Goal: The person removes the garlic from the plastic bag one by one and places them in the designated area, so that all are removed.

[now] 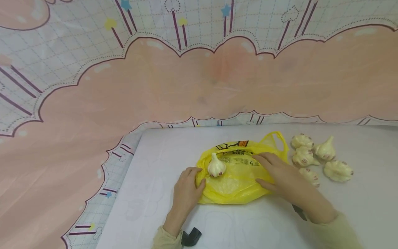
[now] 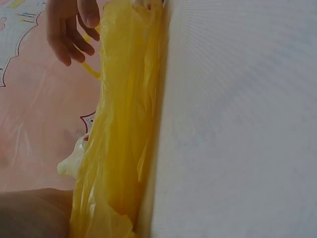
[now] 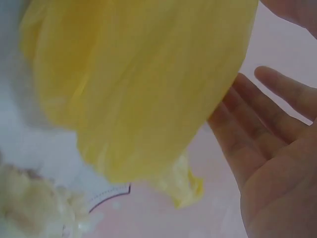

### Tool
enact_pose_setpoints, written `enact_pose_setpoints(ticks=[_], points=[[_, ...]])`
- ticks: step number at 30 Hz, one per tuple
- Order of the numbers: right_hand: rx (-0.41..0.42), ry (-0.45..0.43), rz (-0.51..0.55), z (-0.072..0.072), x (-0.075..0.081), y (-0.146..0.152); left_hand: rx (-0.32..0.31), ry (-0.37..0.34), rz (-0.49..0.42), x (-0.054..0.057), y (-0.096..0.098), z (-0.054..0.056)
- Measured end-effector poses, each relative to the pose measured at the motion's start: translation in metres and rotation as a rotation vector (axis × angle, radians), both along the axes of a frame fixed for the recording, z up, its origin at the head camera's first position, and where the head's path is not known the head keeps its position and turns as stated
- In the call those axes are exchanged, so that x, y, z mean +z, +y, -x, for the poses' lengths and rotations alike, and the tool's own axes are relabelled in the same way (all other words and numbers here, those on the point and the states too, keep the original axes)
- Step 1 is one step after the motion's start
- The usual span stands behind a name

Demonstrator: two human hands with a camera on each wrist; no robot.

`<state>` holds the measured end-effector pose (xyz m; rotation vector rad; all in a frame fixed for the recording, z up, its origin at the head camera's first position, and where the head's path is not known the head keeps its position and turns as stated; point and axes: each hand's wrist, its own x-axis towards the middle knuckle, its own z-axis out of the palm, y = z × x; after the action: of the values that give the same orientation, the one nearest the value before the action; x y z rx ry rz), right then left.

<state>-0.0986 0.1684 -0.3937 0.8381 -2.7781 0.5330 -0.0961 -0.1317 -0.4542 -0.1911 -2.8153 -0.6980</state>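
A yellow plastic bag (image 1: 239, 186) lies on the table with its mouth spread wide. One garlic bulb (image 1: 216, 166) sits at the left side of the mouth, its stem upward. My left hand (image 1: 187, 188) holds the bag's left edge between fingers and thumb; in the left wrist view the hand (image 2: 37, 213) is mostly cut off and the bag (image 2: 124, 99) hides its fingertips. At the opposite side, my right hand (image 1: 287, 181) has its fingers extended over the bag's mouth. The right wrist view shows that hand's straight fingers (image 3: 247, 119) against the plastic.
Several garlic bulbs (image 1: 338, 171) lie grouped to the right of the bag, some beside my right forearm. The white table (image 1: 149, 159) extends on both sides. A patterned pink cloth (image 1: 186, 86) stands behind the table's back edge.
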Motion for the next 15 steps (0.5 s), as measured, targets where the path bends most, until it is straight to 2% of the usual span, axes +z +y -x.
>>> enact_pose_setpoints(ticks=[7, 15], points=[[0.039, -0.001, -0.009, 0.002, -0.002, -0.020, 0.005, -0.013, -0.004, 0.003, -0.001, -0.002], [0.079, 0.044, -0.004, 0.006, -0.012, -0.039, 0.005, -0.025, -0.024, 0.005, 0.002, -0.002]])
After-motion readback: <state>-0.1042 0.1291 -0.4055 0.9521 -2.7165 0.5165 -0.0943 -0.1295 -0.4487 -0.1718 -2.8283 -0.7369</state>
